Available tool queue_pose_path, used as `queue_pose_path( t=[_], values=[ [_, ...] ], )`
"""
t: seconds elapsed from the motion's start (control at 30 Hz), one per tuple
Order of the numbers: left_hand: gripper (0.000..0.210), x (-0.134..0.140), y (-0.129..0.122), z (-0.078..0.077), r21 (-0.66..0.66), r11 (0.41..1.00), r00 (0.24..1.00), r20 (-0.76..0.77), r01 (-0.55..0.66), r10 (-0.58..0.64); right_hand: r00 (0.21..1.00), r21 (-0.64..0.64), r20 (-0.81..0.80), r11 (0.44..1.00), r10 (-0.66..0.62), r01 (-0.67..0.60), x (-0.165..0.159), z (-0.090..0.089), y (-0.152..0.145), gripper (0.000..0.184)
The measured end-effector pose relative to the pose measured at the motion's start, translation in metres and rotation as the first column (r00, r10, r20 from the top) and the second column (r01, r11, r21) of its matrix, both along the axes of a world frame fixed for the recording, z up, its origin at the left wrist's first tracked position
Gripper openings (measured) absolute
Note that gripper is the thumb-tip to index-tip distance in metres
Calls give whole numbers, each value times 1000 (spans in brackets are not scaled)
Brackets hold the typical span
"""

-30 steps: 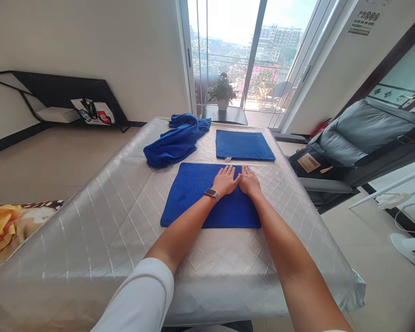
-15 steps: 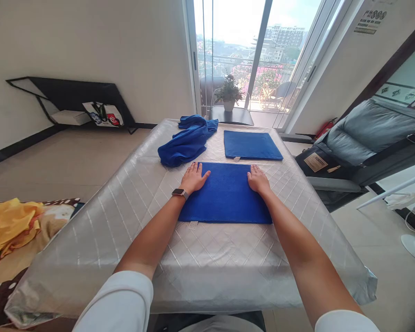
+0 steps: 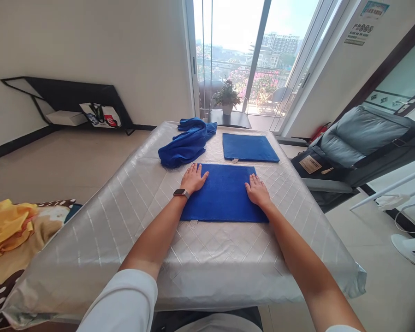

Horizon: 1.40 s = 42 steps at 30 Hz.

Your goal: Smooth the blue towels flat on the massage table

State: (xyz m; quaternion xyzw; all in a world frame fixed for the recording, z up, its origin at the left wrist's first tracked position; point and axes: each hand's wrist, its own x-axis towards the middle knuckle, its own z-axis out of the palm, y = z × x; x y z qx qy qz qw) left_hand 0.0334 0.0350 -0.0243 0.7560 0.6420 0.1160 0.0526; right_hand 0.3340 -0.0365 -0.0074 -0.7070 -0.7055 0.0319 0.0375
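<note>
Now the hands (image 3: 193, 179) (image 3: 257, 190) have parted across the cloth (image 3: 226, 198).

Left sleeve (image 3: 124, 295): white, short, seamed near the edge, well behind the left fingers (image 3: 193, 169). Right sleeve (image 3: 346, 329): white, well behind the right fingers (image 3: 254, 180). Watch (image 3: 180, 192): rectangular, dark-faced, pale-banded, behind the left fingers.

Our left hand (image 3: 193, 179) and right hand (image 3: 258, 191) hide parts of the flat, rectangular blue cloth (image 3: 224, 196) — we cannot read its white tag (image 3: 193, 224).
</note>
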Motion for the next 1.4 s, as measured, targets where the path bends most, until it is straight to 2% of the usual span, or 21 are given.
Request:
queue_pose_path(
  t=[0.17,0.3,0.37,0.43,0.47,0.5,0.57,0.63,0.7,0.77,0.83,0.9,1.17,1.27,1.4],
  values=[
    [75,-3,0,-2,-1,1000,999,33,-7,7,1000,-12,-22,1000,-18,17,1,-5,-2,67],
    [74,-4,2,6,-23,999,998,53,-44,45,999,-2,-44,1000,-14,13,0,-5,0,66],
    [76,6,2,14,-4,989,987,63,-149,149,998,-1,-54,1000,-18,18,0,-6,0,66],
    [77,31,-2,23,75,981,982,64,-181,176,998,3,-63,1000,-19,19,-1,-6,0,66],
    [77,49,-6,26,127,981,989,54,-145,139,998,5,-67,1000,-18,19,-1,-6,-1,66],
    [76,69,-11,27,166,985,999,33,-46,41,997,7,-69,1000,-17,18,-1,-6,-1,66],
    [70,112,-25,26,152,984,995,11,97,-100,998,12,-68,1000,-15,16,0,-6,-2,66],
    [69,150,-41,19,88,958,962,9,272,-274,998,12,-58,1000,-4,4,1,-6,-2,65],
    [68,173,-54,12,76,931,933,16,358,-360,999,10,-42,1000,17,-17,2,-7,-3,64],
    [69,177,-63,6,79,927,929,21,368,-370,999,12,-32,1000,27,-27,3,-7,-4,64],
    [72,165,-66,4,65,939,941,20,337,-339,999,24,-37,1000,20,-19,3,-6,-4,65],
    [77,140,-66,6,34,956,957,6,290,-290,999,35,-52,999,10,-8,2,-6,-3,66],
    [87,11,-77,7,-48,998,996,-82,27,-31,999,18,-51,1000,-3,3,0,-4,-3,65],
    [88,-12,-85,4,-29,1000,997,-81,4,-7,999,18,-47,1000,-9,10,0,-3,-3,65],
    [86,-16,-88,2,-28,1000,998,-60,12,-13,999,34,-47,999,-10,12,0,-1,-6,63]
  ],
)
